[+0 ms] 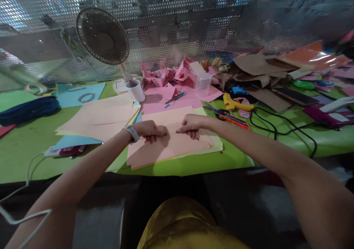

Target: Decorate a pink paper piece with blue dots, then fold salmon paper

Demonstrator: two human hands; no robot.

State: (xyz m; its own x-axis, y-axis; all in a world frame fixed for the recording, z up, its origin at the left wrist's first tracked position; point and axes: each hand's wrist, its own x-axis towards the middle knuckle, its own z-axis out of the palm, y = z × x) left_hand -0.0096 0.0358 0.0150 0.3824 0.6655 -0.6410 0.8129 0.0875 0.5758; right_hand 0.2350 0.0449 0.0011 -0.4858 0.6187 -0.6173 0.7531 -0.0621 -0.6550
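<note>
A peach paper sheet (163, 153) lies on a short stack of pale and yellow sheets at the table's front edge. A thin crease line crosses it between my hands. My left hand (151, 130), with a pale band at the wrist, is closed on the sheet, its thumb pointing right along the crease. Opposite it, my right hand (192, 125) is closed too, with its thumb tip pressed at the same line. A small gap separates the two thumbs. The curled fingers partly hide what they pinch.
More peach sheets (96, 111) lie left. Behind stand a fan (103, 37), a white cup (136, 91) and pink folded paper pieces (163, 76). To the right are scissors (215, 111), an orange cutter (235, 121), a yellow glue gun (235, 104) and its black cord (268, 121).
</note>
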